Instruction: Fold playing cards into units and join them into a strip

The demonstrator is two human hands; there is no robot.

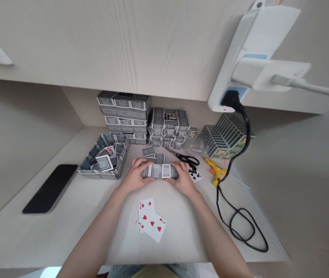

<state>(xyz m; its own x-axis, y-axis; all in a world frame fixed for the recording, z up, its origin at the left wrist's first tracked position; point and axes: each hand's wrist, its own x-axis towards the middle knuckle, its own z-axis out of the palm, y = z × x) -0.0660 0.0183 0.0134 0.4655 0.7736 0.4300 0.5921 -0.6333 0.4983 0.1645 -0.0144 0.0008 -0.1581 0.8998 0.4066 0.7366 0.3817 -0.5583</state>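
Both my hands hold a folded piece made of grey-backed playing cards [159, 171] just above the white desk [65, 224]. My left hand [135, 175] grips its left end and my right hand [184, 177] grips its right end, fingers curled round it. In front of my wrists lie two face-up red cards, a five of diamonds [146, 205] and a three of hearts [153, 226]. A black clubs card [195, 176] lies beside my right hand.
An open box built of cards [104, 162] stands left of my hands. Stacks of card pieces [125, 114] sit at the back wall, more [224, 137] at the right. Black scissors [188, 158], a yellow glue gun [216, 170] with black cord [239, 220], and a black phone [51, 187] lie around.
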